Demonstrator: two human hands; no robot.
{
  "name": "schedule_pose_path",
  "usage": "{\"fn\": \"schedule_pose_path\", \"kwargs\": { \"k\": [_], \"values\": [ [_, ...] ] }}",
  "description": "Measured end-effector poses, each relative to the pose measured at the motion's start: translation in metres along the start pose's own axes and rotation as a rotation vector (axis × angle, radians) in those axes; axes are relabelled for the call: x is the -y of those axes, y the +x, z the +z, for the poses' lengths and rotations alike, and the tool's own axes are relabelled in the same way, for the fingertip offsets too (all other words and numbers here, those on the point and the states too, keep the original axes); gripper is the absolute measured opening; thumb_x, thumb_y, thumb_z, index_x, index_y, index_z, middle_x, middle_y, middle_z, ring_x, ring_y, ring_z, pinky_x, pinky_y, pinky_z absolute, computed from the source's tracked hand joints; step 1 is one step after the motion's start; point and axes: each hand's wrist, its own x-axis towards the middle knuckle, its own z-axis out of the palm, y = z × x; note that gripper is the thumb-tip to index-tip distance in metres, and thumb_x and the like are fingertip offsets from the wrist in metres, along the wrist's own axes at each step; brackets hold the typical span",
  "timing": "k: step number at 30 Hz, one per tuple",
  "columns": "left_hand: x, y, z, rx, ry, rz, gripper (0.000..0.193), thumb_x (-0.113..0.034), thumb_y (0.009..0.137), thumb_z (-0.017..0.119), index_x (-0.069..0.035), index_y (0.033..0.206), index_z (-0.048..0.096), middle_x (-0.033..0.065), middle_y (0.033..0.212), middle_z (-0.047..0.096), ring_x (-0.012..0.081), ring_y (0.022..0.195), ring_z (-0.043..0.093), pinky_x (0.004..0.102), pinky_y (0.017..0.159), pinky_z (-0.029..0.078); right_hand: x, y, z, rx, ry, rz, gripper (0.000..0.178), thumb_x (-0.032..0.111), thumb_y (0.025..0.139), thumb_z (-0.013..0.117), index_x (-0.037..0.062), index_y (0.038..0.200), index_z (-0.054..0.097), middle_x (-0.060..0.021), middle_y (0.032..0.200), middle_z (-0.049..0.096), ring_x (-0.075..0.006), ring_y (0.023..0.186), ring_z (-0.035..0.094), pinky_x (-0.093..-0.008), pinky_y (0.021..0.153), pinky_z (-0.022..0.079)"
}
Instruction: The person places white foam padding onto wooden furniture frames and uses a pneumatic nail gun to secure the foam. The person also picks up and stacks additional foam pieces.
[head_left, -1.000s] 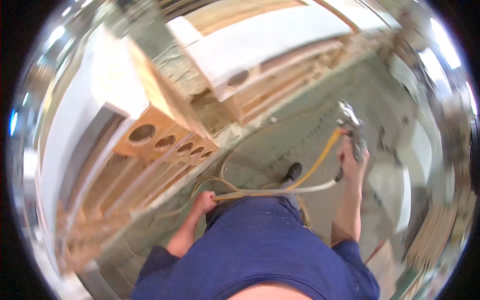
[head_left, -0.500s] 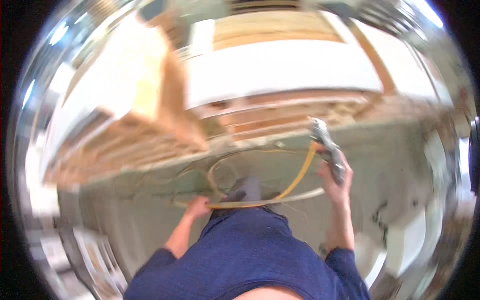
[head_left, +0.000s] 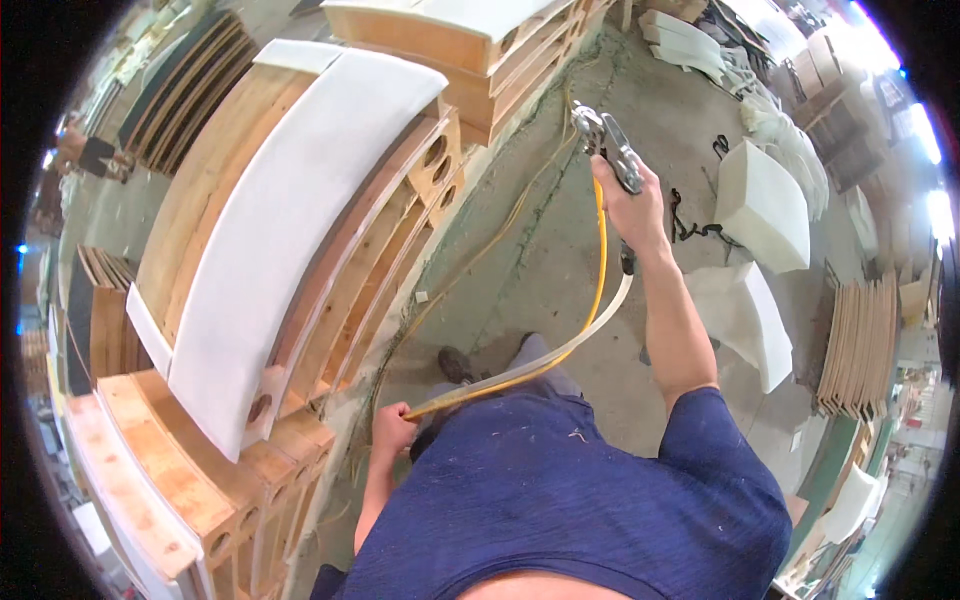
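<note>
My right hand (head_left: pixel 634 208) is wrapped round the handle of a metal spray gun (head_left: pixel 603 138), held out ahead of me above the floor. A yellow hose (head_left: pixel 603 250) and a thicker whitish hose (head_left: pixel 612 308) curve from the gun's side back across my waist. Both run together into my left hand (head_left: pixel 392 430), which is closed on them low by my left hip. To the left, apart from my hands, lies a curved wooden frame (head_left: pixel 225 170) with a white padded strip (head_left: pixel 290 210) along its edge.
Stacked wooden frames (head_left: pixel 430 45) stand ahead, and more frames (head_left: pixel 170 460) lie at near left. White foam blocks (head_left: pixel 765 205) and dark cords (head_left: pixel 690 220) rest on the floor to the right, near stacked curved boards (head_left: pixel 858 345). A loose hose (head_left: pixel 480 245) trails along the floor.
My view has turned to the right, so the padded frame now sits at my left. The gun has come farther forward; both hands keep their holds.
</note>
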Motion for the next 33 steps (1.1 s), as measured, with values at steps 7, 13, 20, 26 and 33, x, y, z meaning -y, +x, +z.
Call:
{"fn": "schedule_pose_path", "kwargs": {
  "k": [7,13,20,26,33],
  "values": [
    [-0.072,0.026,0.022,0.031,0.096,-0.078,0.019,-0.020,0.064,0.070,-0.003,0.065,0.060,0.0182,0.062,0.058,0.0301,0.055,0.057,0.0382,0.053,0.042,-0.042,0.077,-0.017,0.071,0.121,0.034,0.027,0.032,0.088,0.064,0.0051,0.087,0.059,0.0020,0.064,0.047,-0.0092,0.062,0.044,-0.0280,0.058,0.040],
    [-0.148,0.045,0.066,0.001,0.152,-0.125,0.023,-0.028,0.068,0.070,-0.006,0.070,0.064,0.0167,0.067,0.061,0.0292,0.060,0.062,0.0377,0.056,0.045,-0.080,0.155,-0.058,0.063,0.190,0.027,0.026,0.031,0.088,0.063,0.0045,0.087,0.059,0.0027,0.063,0.047,-0.0082,0.061,0.043,-0.0271,0.057,0.039],
    [-0.191,0.038,0.097,0.073,0.089,-0.205,0.020,-0.023,0.066,0.069,-0.005,0.072,0.063,0.0169,0.068,0.061,0.0280,0.060,0.061,0.0376,0.057,0.045,-0.107,0.179,-0.082,0.144,0.194,-0.023,0.026,0.031,0.087,0.063,0.0048,0.092,0.060,-0.0001,0.068,0.053,-0.0100,0.066,0.049,-0.0282,0.062,0.042],
    [-0.212,0.035,0.101,0.110,0.143,-0.318,0.018,-0.019,0.064,0.068,-0.004,0.071,0.061,0.0174,0.069,0.061,0.0298,0.063,0.060,0.0376,0.058,0.045,-0.135,0.189,-0.081,0.178,0.112,0.036,0.025,0.029,0.087,0.064,0.0052,0.092,0.060,0.0011,0.066,0.050,-0.0094,0.064,0.047,-0.0274,0.060,0.041],
    [-0.182,0.039,0.107,0.095,0.210,-0.247,0.018,-0.024,0.064,0.070,-0.008,0.071,0.063,0.0161,0.072,0.063,0.0347,0.070,0.061,0.0415,0.061,0.047,-0.106,0.136,-0.098,0.300,0.293,-0.028,0.022,0.024,0.087,0.066,0.0055,0.097,0.059,0.0025,0.065,0.047,-0.0080,0.062,0.044,-0.0255,0.057,0.040]
  ]
}}
